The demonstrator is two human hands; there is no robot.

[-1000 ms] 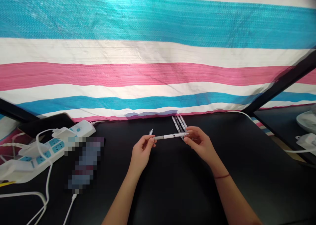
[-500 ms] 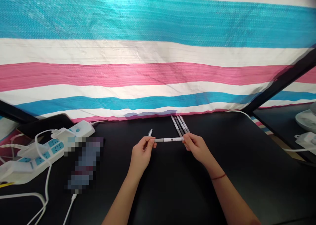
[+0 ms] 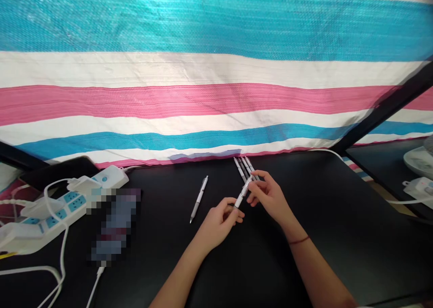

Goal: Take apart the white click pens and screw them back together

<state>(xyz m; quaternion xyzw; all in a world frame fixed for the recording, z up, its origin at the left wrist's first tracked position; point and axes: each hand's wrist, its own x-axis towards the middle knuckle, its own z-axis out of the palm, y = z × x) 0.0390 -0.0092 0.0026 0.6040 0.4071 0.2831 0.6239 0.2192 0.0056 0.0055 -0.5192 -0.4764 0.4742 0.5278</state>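
Between my hands, a white and grey pen (image 3: 242,194) is tilted, its upper end toward the back right. My left hand (image 3: 221,221) pinches its lower end, which the fingers hide. My right hand (image 3: 267,194) has its thumb and fingers closed around the upper end. Another white and grey pen (image 3: 199,199) lies alone on the black table to the left of my hands. Behind my right hand, several similar pens (image 3: 244,168) lie side by side, their lower ends partly covered by that hand.
At the left stands a white power strip (image 3: 76,202) with plugs and white cables. A blurred-out phone (image 3: 117,224) with a cable (image 3: 94,283) lies beside it. A striped sheet (image 3: 216,100) hangs along the table's back edge. At far right are a white adapter (image 3: 421,190) and a pale dish (image 3: 417,163).
The held pen has turned from level to slanting. My left hand has moved right and toward me, uncovering the lone pen on the table. My right hand has shifted only slightly.
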